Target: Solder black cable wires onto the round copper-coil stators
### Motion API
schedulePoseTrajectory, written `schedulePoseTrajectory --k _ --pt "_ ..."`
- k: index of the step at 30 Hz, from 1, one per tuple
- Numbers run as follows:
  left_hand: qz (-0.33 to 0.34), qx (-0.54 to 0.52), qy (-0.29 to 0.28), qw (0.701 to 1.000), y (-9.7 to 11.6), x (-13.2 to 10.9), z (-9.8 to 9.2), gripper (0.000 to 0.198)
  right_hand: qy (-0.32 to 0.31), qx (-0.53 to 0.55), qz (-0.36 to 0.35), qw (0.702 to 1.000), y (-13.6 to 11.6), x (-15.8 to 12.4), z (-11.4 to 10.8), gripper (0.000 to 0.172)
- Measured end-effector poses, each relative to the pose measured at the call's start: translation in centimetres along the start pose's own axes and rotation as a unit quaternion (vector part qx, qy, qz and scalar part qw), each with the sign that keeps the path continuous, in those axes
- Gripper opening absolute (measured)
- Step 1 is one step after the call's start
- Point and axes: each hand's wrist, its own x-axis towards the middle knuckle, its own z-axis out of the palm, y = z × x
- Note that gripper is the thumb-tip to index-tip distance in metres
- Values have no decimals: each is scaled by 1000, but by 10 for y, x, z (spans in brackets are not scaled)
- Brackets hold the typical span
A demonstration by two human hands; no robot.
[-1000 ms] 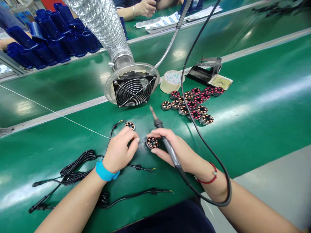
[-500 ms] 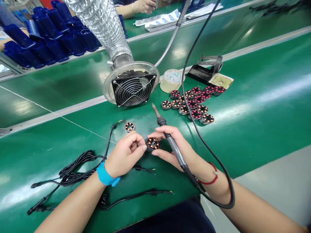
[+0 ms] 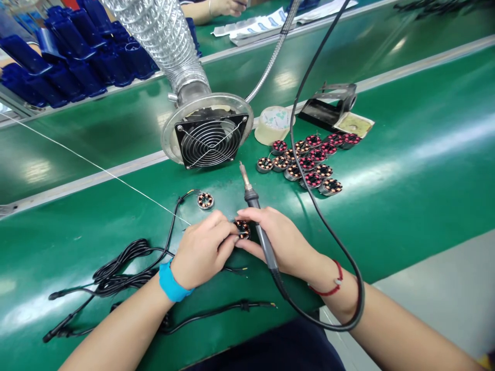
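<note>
My right hand (image 3: 284,239) is closed, with a soldering iron (image 3: 264,237) lying across it, tip pointing up and away. Its thumb and fingers also hold a small motor stator (image 3: 243,230) with copper windings, partly covered by my fingers. My left hand (image 3: 204,250), a blue band at its wrist, has its fingers pinched against the stator's left side. A thin pale solder wire (image 3: 116,176) runs from the upper left into this hand. Just beyond it, another stator (image 3: 205,200) joined to a black cable (image 3: 172,221) lies on the green bench.
A fume extractor fan (image 3: 212,143) hangs ahead on a foil duct. Right of it are a tape roll (image 3: 273,126), an iron stand (image 3: 328,108) and several stators (image 3: 311,164). Coiled black cables (image 3: 124,265) lie at left. Blue housings (image 3: 77,56) and a co-worker's hand (image 3: 228,7) are behind.
My left hand has moved slightly right, its fingers now over the stator's edge. The soldering iron has turned a little more upright in my right hand, and its cord has shifted left.
</note>
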Motion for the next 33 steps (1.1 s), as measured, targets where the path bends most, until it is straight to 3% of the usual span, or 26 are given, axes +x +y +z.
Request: schedulePoseTrajectory --k 8,10,12,14,16,19,22,25,33 --pt "-86 -12 14 996 -4 3 -8 15 -26 3 47 999 10 0 -7 43" --pt "-83 -37 -49 995 -3 2 -12 12 -59 -13 54 997 12 2 -9 39" --pt "-46 -36 -159 986 0 1 -14 3 -89 -20 62 994 13 3 -11 35" --pt "-7 -1 -254 967 2 -1 -14 20 -102 -8 73 992 13 4 -13 36" --pt "15 31 -296 954 2 -3 -12 20 -108 17 78 991 14 4 -15 40" --pt "-12 3 -281 960 -2 -1 -10 3 -106 59 74 990 12 3 -18 50" --pt "-91 -89 -199 972 -7 3 -12 8 -51 107 80 990 7 3 -17 54" --pt "-147 -176 -130 965 -10 7 -15 12 19 201 111 973 -1 2 -12 45" --pt "-198 -273 -123 933 -10 7 -18 14 75 364 159 915 -14 1 6 43"
